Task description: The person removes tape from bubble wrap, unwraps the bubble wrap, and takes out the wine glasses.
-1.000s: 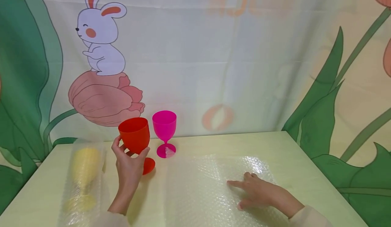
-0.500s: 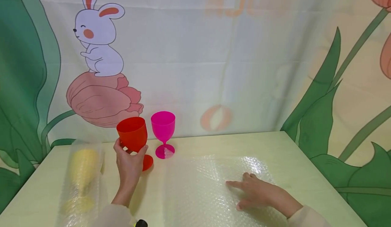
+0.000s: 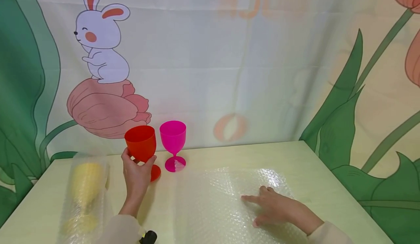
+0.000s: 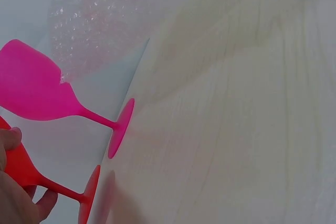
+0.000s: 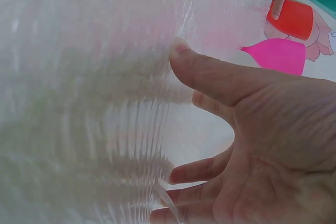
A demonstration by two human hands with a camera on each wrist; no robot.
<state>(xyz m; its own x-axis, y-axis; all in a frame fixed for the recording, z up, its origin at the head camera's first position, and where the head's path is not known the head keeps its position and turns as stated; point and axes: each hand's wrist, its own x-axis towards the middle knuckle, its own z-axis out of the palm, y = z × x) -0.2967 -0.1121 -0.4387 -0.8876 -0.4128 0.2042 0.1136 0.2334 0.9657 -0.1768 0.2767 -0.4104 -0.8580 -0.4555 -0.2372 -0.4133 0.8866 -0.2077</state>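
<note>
My left hand [image 3: 136, 176] grips a red plastic goblet [image 3: 141, 143] under its bowl, with fingers and thumb around it. In the left wrist view the goblet's round foot [image 4: 89, 195] appears just off the table, with a shadow beside it. Close by on its right stands a magenta goblet [image 3: 173, 136], upright at the table's back edge, with a clear scrap on its foot. A sheet of bubble wrap [image 3: 210, 207] lies flat on the table. My right hand [image 3: 275, 207] rests on it, index finger and thumb extended; its other fingers are partly bent and hold nothing.
A yellow goblet [image 3: 86, 182] wrapped in bubble wrap lies on the left side of the table [image 3: 328, 185]. By my left sleeve a small black object [image 3: 149, 237] shows, its kind unclear. A printed rabbit-and-flower cloth [image 3: 262, 72] hangs behind.
The red goblet has shifted slightly up and back in my left hand, its foot nearer the magenta one. The black object has come into view. My right hand stays on the wrap.
</note>
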